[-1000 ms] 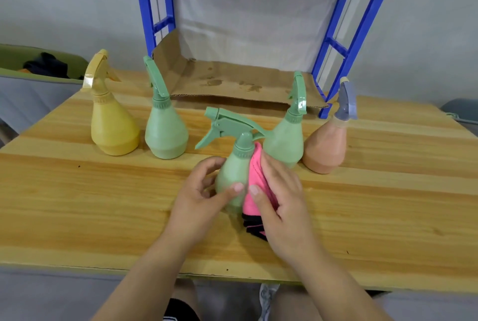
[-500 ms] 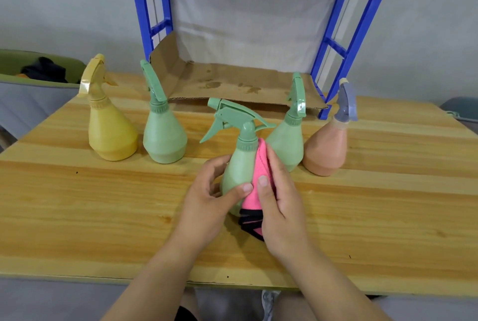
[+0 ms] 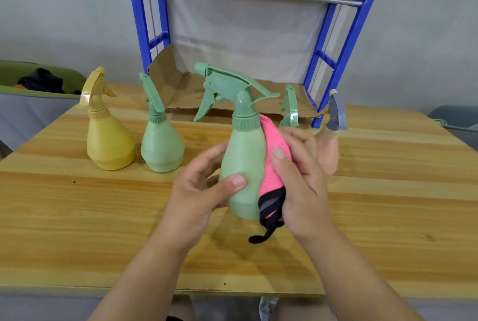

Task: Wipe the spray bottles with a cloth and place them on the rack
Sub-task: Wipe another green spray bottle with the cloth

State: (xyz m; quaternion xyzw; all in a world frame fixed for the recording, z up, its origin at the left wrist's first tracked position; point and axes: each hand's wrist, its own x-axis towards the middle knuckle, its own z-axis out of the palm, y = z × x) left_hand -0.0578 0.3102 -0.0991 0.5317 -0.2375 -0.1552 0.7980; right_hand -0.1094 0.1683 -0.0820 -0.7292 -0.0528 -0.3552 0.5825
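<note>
Green bottle [image 3: 243,165] rose clear of the surface [image 3: 77,217], axis upright. Left grip [image 3: 204,191] clasped its body; right grip [image 3: 302,183] held pink cloth [image 3: 274,165] against its side. Rack [image 3: 138,10] stood beyond, far edge.

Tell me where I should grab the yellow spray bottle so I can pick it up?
Probably by its narrow neck, just under the spray head. The yellow spray bottle stands upright and its body flares wide toward the bottom, so small fingers should close better round the thin ribbed collar. Come from the near side or the left, since a green bottle stands close on its right.
</note>
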